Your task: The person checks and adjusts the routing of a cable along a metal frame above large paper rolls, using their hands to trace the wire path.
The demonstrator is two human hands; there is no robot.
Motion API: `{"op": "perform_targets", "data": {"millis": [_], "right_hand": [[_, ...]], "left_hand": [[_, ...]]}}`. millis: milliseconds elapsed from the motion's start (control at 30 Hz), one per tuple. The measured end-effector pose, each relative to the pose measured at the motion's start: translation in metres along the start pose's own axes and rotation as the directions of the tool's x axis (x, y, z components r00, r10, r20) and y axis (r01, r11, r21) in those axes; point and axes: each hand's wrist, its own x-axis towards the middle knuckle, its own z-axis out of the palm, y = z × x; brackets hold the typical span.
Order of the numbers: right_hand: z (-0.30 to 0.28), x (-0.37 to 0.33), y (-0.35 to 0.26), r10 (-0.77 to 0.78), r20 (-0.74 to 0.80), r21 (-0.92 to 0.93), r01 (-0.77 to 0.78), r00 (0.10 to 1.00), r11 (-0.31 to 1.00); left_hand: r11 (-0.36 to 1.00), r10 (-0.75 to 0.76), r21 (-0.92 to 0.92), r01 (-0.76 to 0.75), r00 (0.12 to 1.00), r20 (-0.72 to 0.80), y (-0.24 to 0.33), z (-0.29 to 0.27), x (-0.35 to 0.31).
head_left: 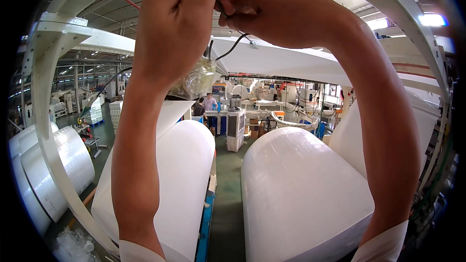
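Note:
Both arms are raised in front of me, and the hands meet near the top edge of the view. My left hand (177, 26) is closed, with its fingertips curled toward the other hand. My right hand (276, 12) is pinched shut, thumb against fingers. A short dark strand shows between the fingertips of both hands. It looks like part of the thin black cable (234, 47), which loops down behind my right hand. Below hangs a lumpy thing wrapped in clear plastic (196, 81), partly covered by my left wrist. The cable's gripped end is mostly hidden.
Large white rolls lie below on the left (182, 165) and right (296, 179), with a green floor aisle (228, 189) between them. A cream metal frame (53, 97) surrounds me. More wrapped rolls (68, 165) stand far left. Two people (208, 103) are in the distance beside machinery.

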Motion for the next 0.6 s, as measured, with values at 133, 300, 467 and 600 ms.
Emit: {"op": "perform_targets", "data": {"millis": [133,300,467,600], "right_hand": [[0.001,0.002,0.002,0.007,0.016,-0.011,-0.007,1.0,1.0],[0.006,0.003,0.004,-0.043,-0.068,0.033,0.046,0.997,0.998],[-0.01,0.003,-0.004,-0.038,0.078,0.076,0.032,0.996,0.997],[-0.033,-0.012,-0.011,-0.029,0.142,0.177,0.003,0.989,0.984]], "left_hand": [[1.0,-0.021,0.003,0.021,1.0,-0.016,0.003,0.002,0.002],[0.998,-0.046,0.033,0.047,0.999,-0.027,0.002,0.0,0.002],[0.998,-0.044,-0.037,0.042,0.996,-0.073,0.006,-0.012,0.006],[0.993,-0.001,-0.115,-0.021,0.982,-0.19,0.023,0.002,0.009]]}}
